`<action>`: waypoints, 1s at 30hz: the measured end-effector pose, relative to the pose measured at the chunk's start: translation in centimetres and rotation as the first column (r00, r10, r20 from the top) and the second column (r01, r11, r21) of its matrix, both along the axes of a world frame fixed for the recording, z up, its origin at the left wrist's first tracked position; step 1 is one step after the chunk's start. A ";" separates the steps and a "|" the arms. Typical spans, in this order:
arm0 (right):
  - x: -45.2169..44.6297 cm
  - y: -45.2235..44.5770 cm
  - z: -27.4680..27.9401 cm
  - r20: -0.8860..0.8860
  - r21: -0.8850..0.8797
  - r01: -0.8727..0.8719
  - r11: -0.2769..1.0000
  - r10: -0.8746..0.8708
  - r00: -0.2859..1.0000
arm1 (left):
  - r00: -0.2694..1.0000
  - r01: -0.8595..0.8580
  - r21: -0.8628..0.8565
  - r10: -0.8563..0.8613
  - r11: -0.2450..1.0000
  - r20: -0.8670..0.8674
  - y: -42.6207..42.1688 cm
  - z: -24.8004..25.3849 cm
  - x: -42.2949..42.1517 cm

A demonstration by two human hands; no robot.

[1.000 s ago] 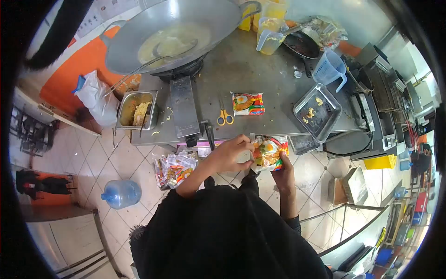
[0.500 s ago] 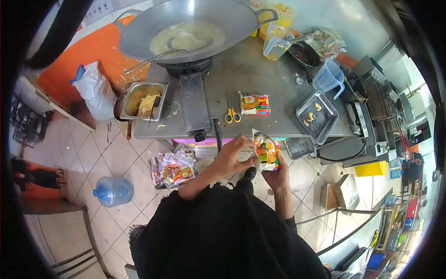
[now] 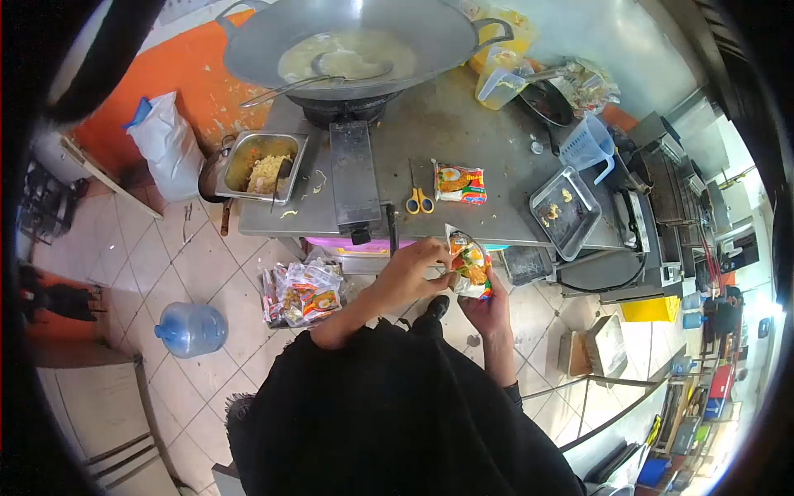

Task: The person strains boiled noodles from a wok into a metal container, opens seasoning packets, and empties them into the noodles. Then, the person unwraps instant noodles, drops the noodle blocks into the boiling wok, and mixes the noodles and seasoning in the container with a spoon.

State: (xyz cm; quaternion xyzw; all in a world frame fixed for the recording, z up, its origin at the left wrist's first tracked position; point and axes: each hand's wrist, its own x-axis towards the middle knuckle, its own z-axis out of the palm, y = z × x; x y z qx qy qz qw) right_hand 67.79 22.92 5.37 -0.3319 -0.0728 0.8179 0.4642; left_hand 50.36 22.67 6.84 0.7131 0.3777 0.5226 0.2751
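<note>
Sitting at the bench's (image 3: 451, 103) left edge, a pan (image 3: 238, 160) holds noodles (image 3: 269, 172). A heap of packets (image 3: 306, 295) lies on the floor (image 3: 236, 291) before the front edge; a wok (image 3: 397, 21) stands further back. The left hand (image 3: 407, 275) pinches the left side of a packet (image 3: 471, 263), held up at the bench's front edge. Scissors (image 3: 419, 202) and a second packet (image 3: 461, 183) lie side by side behind that edge. The right hand (image 3: 488, 312) grips the first packet from its right. A tray (image 3: 572, 221) with scraps (image 3: 548, 213) sits at the front right corner.
</note>
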 end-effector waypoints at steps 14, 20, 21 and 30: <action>0.0 0.2 -1.5 -0.108 -0.073 -0.049 0.996 0.041 0.993 | 0.987 -0.036 0.031 0.031 0.999 0.155 0.4 -1.3 0.1; -0.2 0.1 -1.9 -0.102 -0.123 -0.074 0.990 0.062 0.993 | 0.990 0.096 0.002 -0.095 0.995 0.105 0.6 -1.4 -0.8; -0.1 0.1 -2.1 -0.083 -0.139 -0.050 0.989 0.039 0.996 | 0.991 0.101 0.012 -0.102 0.995 0.088 0.7 -1.3 -0.9; -0.2 -0.4 -2.8 -0.094 -0.160 -0.082 0.984 0.068 0.993 | 0.995 -0.068 0.024 0.066 0.997 0.068 0.4 -2.9 -0.1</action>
